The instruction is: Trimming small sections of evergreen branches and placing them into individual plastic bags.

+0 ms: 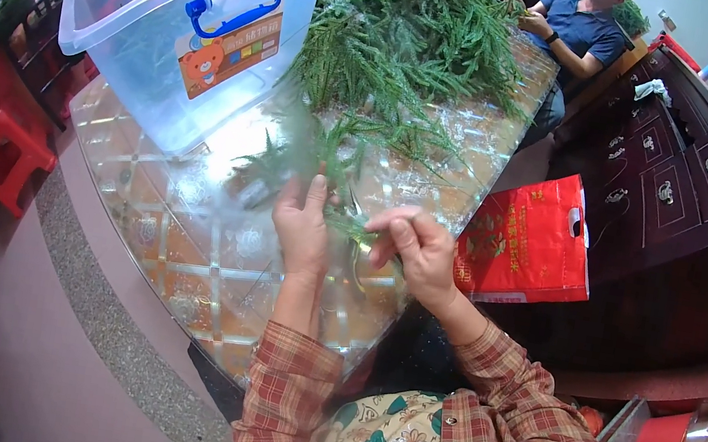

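Over the near part of the table, my left hand [302, 229] is closed on a green artificial pine sprig [352, 142], its upper part smeared by motion. My right hand [420, 248] sits just to the right, finger and thumb pinched at the end of a short green sprig [346, 222] between the two hands. A thin, partly hidden thing lies below the right fingers; I cannot make out its kind. Farther back rises a large heap of green pine branches [412, 27], with loose sprigs spilling toward my hands.
At the back left of the table [204, 290], with its clear patterned cover, stands a translucent plastic bin [140, 81] with a blue handle. A red bag [531, 240] hangs by the right edge. Beyond are a dark cabinet [690, 172], a seated person [579, 30] and a red stool [13, 153].
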Demonstrator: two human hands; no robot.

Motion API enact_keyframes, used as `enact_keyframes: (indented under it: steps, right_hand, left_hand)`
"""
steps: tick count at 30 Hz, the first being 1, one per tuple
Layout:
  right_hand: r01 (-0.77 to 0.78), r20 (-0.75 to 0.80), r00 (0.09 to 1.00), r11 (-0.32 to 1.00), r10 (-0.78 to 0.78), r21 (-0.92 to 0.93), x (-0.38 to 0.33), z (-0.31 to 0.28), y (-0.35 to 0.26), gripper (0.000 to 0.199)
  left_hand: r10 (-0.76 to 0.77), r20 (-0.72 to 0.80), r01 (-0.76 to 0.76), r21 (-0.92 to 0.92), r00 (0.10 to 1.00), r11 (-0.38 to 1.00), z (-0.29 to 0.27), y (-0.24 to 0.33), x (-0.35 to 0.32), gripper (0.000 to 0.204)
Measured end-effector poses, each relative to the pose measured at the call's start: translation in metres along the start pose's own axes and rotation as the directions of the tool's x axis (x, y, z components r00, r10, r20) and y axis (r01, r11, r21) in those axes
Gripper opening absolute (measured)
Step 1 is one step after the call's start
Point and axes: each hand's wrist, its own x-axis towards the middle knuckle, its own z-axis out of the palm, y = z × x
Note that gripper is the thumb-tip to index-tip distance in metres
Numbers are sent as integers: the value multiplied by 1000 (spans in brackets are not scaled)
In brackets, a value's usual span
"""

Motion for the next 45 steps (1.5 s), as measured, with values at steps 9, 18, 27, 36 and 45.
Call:
enact_keyframes:
  steps: [9, 18, 27, 36, 45]
  right_hand:
    - [-39, -319, 945, 992, 77, 122, 22, 19, 1, 22]
    - [-160, -126, 981, 984, 150, -73, 11, 18, -1, 25]
    - [-102, -134, 990, 855, 39, -508, 34, 4, 16, 19]
    - [40, -46, 992, 647, -115, -762, 47, 1, 21, 12]
    - [189, 145, 982, 543, -124, -818, 46, 2, 14, 13]
  left_hand:
    - [99, -15, -93, 227, 995, 969, 2, 0, -3, 21]
    - [206, -113, -182, 190, 972, 965, 3, -4, -1, 17]
    - [167, 18, -165, 300, 986, 940, 10, 5, -13, 20]
    - [367, 94, -352, 570, 925, 742, 8, -5, -8, 14]
    - [268, 163, -313, 530, 950, 788, 8, 0, -11, 14]
